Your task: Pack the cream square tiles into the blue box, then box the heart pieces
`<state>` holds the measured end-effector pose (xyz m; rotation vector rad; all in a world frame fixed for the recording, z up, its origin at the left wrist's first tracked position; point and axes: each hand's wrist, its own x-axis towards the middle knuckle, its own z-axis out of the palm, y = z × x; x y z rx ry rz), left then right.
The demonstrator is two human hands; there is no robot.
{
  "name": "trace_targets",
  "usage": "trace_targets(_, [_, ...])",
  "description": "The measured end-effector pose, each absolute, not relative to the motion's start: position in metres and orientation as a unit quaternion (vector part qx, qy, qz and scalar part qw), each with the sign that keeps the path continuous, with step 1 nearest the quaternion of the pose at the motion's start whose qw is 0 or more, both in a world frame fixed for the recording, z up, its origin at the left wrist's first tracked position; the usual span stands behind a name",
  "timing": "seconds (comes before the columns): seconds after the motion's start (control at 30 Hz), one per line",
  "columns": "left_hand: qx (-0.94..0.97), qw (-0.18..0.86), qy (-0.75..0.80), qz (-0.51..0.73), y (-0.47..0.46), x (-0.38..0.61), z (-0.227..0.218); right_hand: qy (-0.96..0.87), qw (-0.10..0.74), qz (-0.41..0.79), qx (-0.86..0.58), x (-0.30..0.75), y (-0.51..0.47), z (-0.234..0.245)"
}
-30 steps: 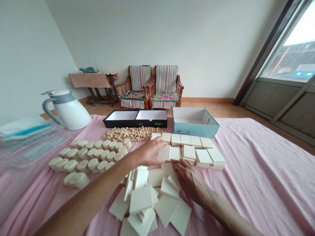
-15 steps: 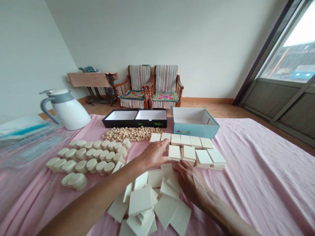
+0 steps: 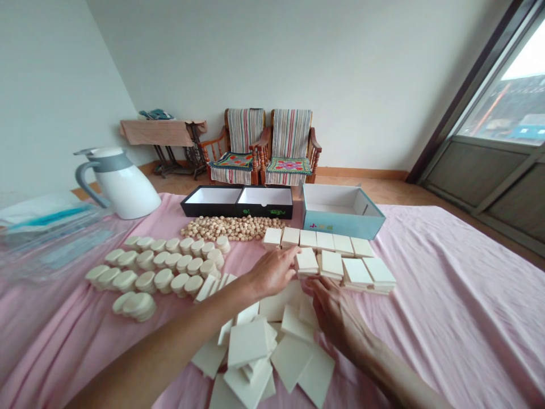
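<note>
My left hand [image 3: 275, 271] is closed at the left side of a small stack of square wooden tiles [image 3: 307, 259], its index finger and thumb against the edge. The fingers of my right hand [image 3: 336, 304] are bent together at the front edge of the same stack; its fingertips are partly hidden. More stacks of square tiles [image 3: 357, 271] stand to the right, with another row of tile stacks [image 3: 325, 240] behind. Below and between my forearms lies a loose heap of square tiles [image 3: 247, 343], overlapping at odd angles.
Stacked round wooden discs [image 3: 164, 278] stand in rows at left. A pile of small wooden beads [image 3: 232, 228] lies before a black two-part box [image 3: 215, 209]; an open light-blue box [image 3: 343, 224] is beside it. A white jug [image 3: 128, 190] and clear plastic packaging [image 3: 51, 238] are far left.
The view has shifted slightly, moving the scene a little to the right. Both hands stay at the same tile stack, with only slight finger movement.
</note>
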<state>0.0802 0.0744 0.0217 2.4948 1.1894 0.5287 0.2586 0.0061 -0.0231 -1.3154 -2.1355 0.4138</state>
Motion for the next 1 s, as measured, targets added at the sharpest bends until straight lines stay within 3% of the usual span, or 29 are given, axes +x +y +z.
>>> trace_targets(0.33, [0.799, 0.186, 0.5, 0.278, 0.058, 0.018, 0.034, -0.833, 0.228, 0.257, -0.434, 0.279, -0.005, -0.013])
trace_targets(0.47, [0.779, 0.147, 0.504, 0.343, 0.045, 0.004, 0.027, -0.828, 0.247, 0.259, -0.431, 0.278, -0.004, -0.005])
trace_targets(0.7, [0.774, 0.046, 0.472, 0.42, 0.038, -0.007, 0.013, -0.849, 0.272, 0.125, -0.434, 0.24, 0.029, 0.04])
trace_targets(1.0, [0.788, -0.008, 0.454, 0.416, 0.033, -0.015, 0.009, -0.886, 0.129, 0.036, -0.444, 0.203, 0.068, 0.033])
